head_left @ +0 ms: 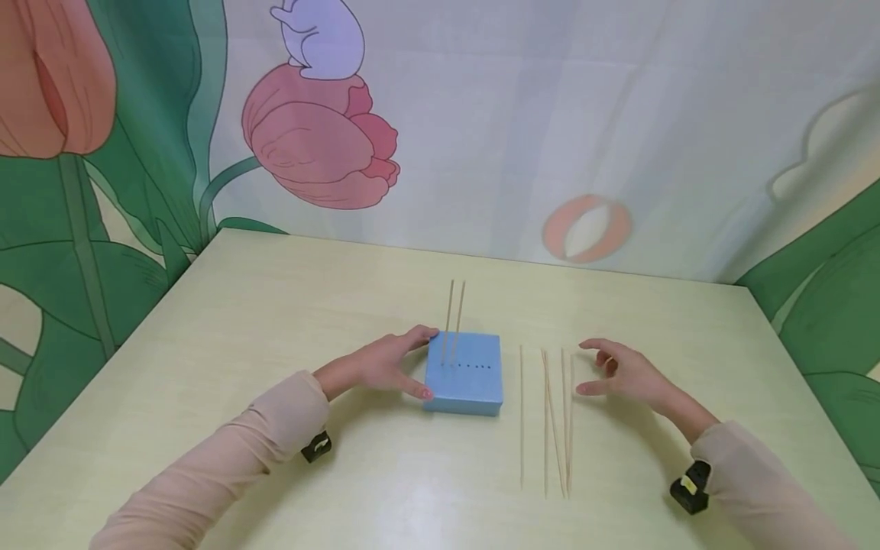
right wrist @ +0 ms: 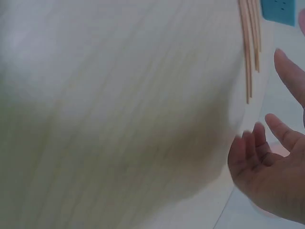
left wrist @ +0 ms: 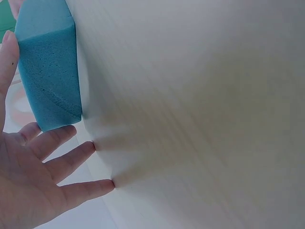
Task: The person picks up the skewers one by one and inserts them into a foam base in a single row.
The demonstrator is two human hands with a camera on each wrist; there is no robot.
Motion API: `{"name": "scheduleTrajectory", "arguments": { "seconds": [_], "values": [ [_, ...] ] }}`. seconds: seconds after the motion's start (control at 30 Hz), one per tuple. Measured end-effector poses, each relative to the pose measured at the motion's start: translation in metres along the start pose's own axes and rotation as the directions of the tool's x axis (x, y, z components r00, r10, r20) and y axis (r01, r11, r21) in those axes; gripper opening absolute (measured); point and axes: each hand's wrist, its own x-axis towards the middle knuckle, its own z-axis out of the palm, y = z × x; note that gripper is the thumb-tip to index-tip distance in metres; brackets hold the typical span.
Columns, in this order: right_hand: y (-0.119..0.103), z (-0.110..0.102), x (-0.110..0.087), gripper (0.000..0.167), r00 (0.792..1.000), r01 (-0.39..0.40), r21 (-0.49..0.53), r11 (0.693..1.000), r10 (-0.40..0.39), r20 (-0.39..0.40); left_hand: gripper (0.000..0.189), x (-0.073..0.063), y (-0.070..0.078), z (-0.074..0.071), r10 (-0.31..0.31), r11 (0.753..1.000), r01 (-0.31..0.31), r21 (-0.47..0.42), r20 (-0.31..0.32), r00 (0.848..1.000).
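A blue foam block [head_left: 464,388] with a row of small holes sits on the table, two thin wooden sticks [head_left: 459,313] standing upright in it. At its left side my left hand [head_left: 386,362] holds it, thumb at the near corner and index finger at the far corner. The left wrist view shows the foam block [left wrist: 50,78] between the thumb and the spread fingers [left wrist: 71,162] of that hand. Several loose sticks [head_left: 546,428] lie to the block's right. Just right of them hovers my right hand [head_left: 629,374], fingers loosely bent and holding nothing.
The pale wooden table [head_left: 309,290] reaches back to a printed curtain [head_left: 481,137] with flowers and a rabbit. Each wrist carries a small black device, such as the right camera [head_left: 690,487].
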Motion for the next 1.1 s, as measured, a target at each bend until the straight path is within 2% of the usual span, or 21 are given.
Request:
{"name": "scheduleTrajectory", "arguments": {
  "seconds": [0.17,0.33,0.53,0.67,0.87,1.1],
  "values": [
    [0.007,0.006,-0.003,0.091,1.000,0.021,-0.150,0.989,-0.019,0.013,0.094,0.000,0.000,0.000,0.010,1.000,-0.010,0.007,0.001,1.000],
    [0.008,0.012,-0.007,0.099,0.999,0.037,-0.227,0.973,-0.029,0.036,0.093,0.001,0.000,0.000,0.013,1.000,-0.013,0.012,0.003,1.000],
    [0.004,0.016,-0.009,0.103,0.999,0.046,-0.301,0.953,-0.039,0.029,0.093,0.000,0.001,0.001,0.012,1.000,-0.012,0.010,0.002,1.000],
    [0.003,0.018,-0.008,0.105,0.999,0.044,-0.308,0.950,-0.039,0.023,0.092,-0.001,0.001,0.001,0.022,1.000,-0.022,0.014,-0.002,1.000],
    [0.001,0.018,-0.006,0.104,1.000,0.024,-0.304,0.952,-0.022,0.012,0.093,-0.001,0.000,0.000,0.008,1.000,-0.008,0.021,-0.001,1.000],
    [-0.003,0.017,-0.005,0.108,1.000,0.009,-0.215,0.976,-0.013,-0.015,0.093,0.000,0.001,0.000,0.008,1.000,-0.009,0.017,0.005,1.000]
  ]
}}
